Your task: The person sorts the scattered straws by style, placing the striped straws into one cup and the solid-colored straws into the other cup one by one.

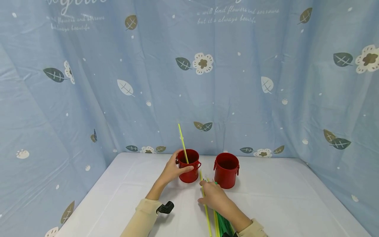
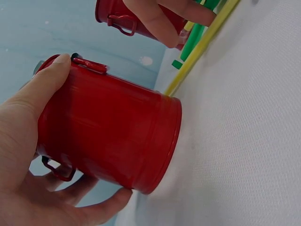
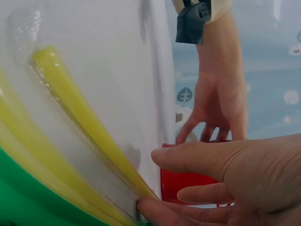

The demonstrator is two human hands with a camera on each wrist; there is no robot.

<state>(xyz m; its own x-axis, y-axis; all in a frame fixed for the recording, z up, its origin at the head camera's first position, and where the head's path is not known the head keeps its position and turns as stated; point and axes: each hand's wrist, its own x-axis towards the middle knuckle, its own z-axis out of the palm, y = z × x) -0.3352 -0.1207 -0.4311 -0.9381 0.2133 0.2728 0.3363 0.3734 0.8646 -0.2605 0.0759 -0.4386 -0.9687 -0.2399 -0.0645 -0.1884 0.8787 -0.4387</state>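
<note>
My left hand [image 1: 173,170] holds a small red metal bucket [image 2: 113,127] upright on the table, thumb near the rim and fingers around the far side. One thin yellow stick [image 1: 182,141] stands in that bucket, leaning left. My right hand [image 1: 215,196] is over more yellow sticks lying on the table, just in front of a second red bucket [image 1: 226,174]. In the right wrist view its thumb is apart from the fingers, and a fingertip touches the end of a yellow stick [image 3: 84,110]. Under the right forearm lie several green strips [image 1: 224,224].
A white cloth covers the table [image 1: 275,197]. Behind and at both sides hangs a blue curtain [image 1: 231,98] with leaves and flowers printed on it. Clear plastic film [image 3: 26,30] shows near the yellow sticks in the right wrist view.
</note>
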